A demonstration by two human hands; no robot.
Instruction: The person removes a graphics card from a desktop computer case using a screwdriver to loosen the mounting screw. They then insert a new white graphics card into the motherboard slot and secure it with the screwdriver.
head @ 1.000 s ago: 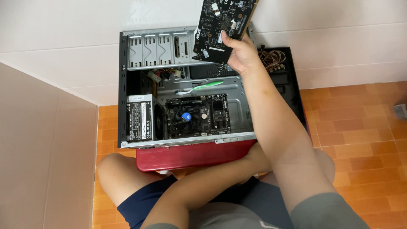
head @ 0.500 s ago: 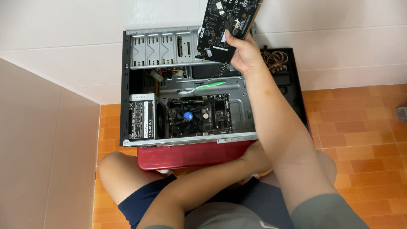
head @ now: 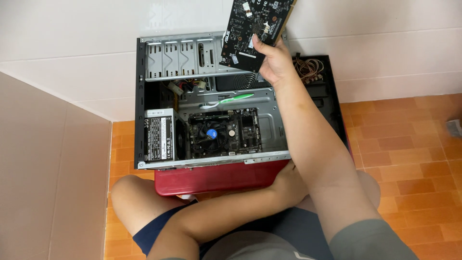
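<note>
We hold the circuit card point(head: 255, 29) up in our right hand point(head: 273, 61), fingers pinching its lower edge, well above the open computer case point(head: 211, 101). The card looks freshly lifted out. Setting it aside calls for a steady grip. Our left hand point(head: 288, 180) rests below, against the case's red side panel point(head: 216, 177), fingers hidden.

Black circuit card point(head: 255, 29), tilted, lifted above the open computer case point(head: 211, 103).
</note>
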